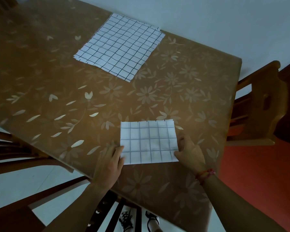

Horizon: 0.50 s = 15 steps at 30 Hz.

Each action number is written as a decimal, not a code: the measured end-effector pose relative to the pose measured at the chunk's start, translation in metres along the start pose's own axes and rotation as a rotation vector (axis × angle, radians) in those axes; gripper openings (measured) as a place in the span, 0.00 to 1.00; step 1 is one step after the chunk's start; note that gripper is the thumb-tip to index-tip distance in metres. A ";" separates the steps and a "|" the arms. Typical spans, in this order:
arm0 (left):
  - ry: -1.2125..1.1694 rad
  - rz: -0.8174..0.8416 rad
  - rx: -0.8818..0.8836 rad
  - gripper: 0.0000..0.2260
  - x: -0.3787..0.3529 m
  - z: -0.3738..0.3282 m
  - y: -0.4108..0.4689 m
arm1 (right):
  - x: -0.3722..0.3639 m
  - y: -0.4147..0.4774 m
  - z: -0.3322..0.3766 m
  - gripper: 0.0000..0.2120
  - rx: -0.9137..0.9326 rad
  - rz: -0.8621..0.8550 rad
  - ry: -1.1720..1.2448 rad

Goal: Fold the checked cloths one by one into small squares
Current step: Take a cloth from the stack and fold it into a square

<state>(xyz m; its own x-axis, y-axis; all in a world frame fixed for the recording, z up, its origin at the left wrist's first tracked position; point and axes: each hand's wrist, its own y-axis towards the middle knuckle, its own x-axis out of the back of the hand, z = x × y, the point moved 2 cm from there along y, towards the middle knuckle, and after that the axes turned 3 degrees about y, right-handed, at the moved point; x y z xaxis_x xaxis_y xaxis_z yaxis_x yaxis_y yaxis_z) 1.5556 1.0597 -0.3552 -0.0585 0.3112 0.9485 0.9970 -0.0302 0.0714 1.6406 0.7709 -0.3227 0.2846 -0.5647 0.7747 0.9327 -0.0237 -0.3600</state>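
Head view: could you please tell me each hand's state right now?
Left hand: open, straight fingers touching the folded white checked cloth at its left edge.
Right hand: grip closed on the cloth's right edge.

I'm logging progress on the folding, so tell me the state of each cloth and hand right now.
folded cloth: folded into a rectangle, flat on table
cloth stack: unfolded, flat, untouched
left hand: straight fingers touching folded cloth's left edge
right hand: pinching its right edge
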 end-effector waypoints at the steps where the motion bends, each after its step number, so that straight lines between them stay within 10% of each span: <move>1: -0.002 0.004 -0.007 0.17 0.002 0.001 0.003 | -0.001 -0.001 0.004 0.18 0.043 -0.047 -0.007; 15: 0.214 0.193 -0.139 0.27 -0.017 0.014 0.055 | -0.106 0.004 0.088 0.30 0.701 -0.037 -0.366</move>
<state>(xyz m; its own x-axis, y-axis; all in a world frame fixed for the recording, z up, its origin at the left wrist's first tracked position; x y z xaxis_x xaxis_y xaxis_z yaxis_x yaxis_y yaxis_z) 1.6120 1.0662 -0.3718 0.1070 0.0803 0.9910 0.9750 -0.2035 -0.0888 1.6335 0.9031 -0.3611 0.1921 -0.2640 0.9452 0.8308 0.5564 -0.0135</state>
